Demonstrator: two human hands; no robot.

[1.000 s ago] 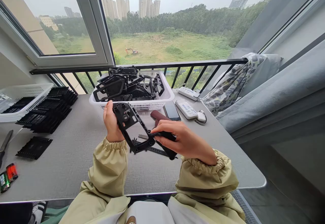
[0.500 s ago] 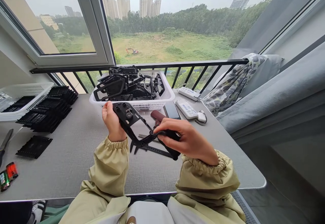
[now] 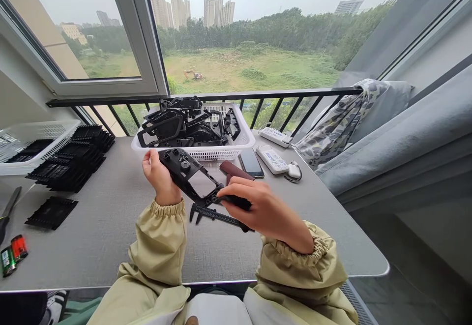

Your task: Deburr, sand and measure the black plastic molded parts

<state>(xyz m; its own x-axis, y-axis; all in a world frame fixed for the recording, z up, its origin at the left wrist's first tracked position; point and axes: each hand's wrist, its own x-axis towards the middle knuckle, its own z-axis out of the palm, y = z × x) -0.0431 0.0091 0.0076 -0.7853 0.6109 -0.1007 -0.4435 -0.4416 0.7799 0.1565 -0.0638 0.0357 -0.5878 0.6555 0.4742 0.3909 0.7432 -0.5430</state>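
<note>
"Grey table (image 3: 110,246) by a window; what's at its left?"

"Two batteries (image 3: 14,254), then a white basket (image 3: 61,127) and a stack of black panels (image 3: 72,153)."

"And the left hand (image 3: 162,177)?"

"Its fingers grip the upper-left end of a black frame (image 3: 180,167), held above the table, in front of a full basket (image 3: 217,154)."

"The right hand (image 3: 260,204)?"

"Fingers closed around a dark tool (image 3: 238,201) at the frame's lower end, above a caliper (image 3: 217,215). Beyond lies a phone (image 3: 251,162)."
</note>
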